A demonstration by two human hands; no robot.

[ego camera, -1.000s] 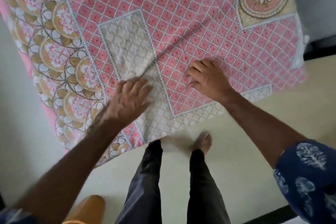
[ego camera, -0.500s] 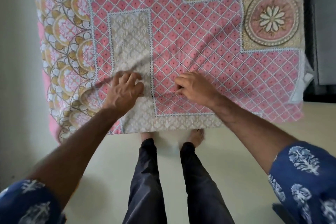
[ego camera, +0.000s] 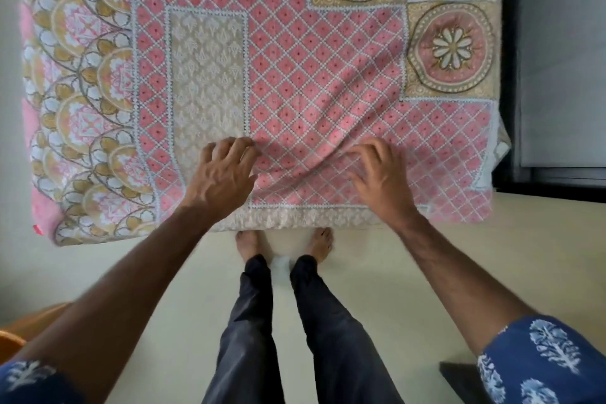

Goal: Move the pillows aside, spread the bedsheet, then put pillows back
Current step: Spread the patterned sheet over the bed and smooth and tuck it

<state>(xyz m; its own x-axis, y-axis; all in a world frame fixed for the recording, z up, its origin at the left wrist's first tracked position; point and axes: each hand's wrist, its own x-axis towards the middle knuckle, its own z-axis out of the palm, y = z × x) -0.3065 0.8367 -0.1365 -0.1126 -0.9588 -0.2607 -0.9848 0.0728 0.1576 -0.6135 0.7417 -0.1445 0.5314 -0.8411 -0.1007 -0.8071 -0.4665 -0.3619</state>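
Observation:
A pink, gold and white patterned bedsheet [ego camera: 295, 75] covers the bed and hangs over its near edge. My left hand [ego camera: 223, 174] rests palm down on the sheet near the foot edge, fingers spread. My right hand [ego camera: 380, 174] presses on the sheet a little to the right, fingers bent and apart, with soft folds running up from between the hands. Neither hand grips the cloth. No pillows are in view.
I stand at the bed's foot on a pale floor [ego camera: 426, 272], bare feet [ego camera: 285, 243] close to the bed edge. An orange object [ego camera: 19, 328] sits at lower left. A dark cabinet or door [ego camera: 557, 75] borders the bed's right side.
My hands have spread apart along the sheet's near edge, the right one sliding rightward. The view has swung so the bed lies straight ahead.

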